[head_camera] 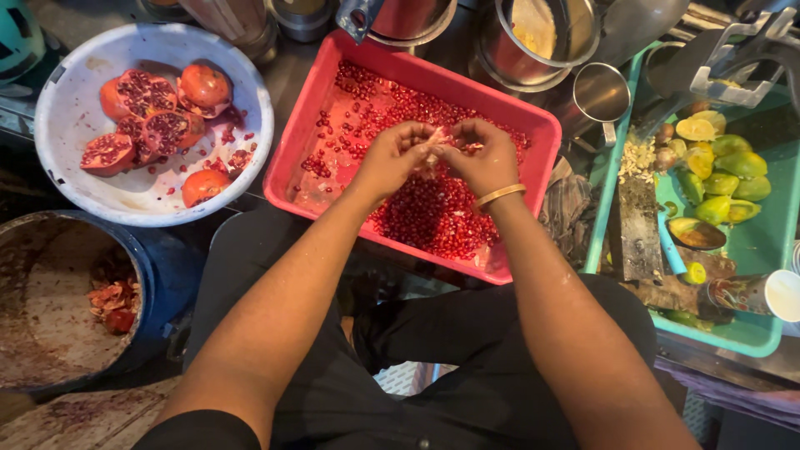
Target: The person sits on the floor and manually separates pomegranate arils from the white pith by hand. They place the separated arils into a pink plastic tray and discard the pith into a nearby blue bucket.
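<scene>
My left hand [392, 158] and my right hand [483, 157] meet over a pink rectangular tray [292, 142] and together grip a pale piece of pomegranate [435, 140] between the fingertips. Loose red pomegranate seeds [433, 208] cover much of the tray's floor under my hands. A gold bangle [500, 196] circles my right wrist. To the left, a white round bowl [67, 108] holds several broken-open pomegranates [158, 117].
A dark bucket [162, 275] at the lower left holds pomegranate peel scraps. A green tray [750, 250] on the right carries cut yellow-green fruit halves, a dark board and a cup. Steel pots and a steel cup [600, 92] stand behind the pink tray.
</scene>
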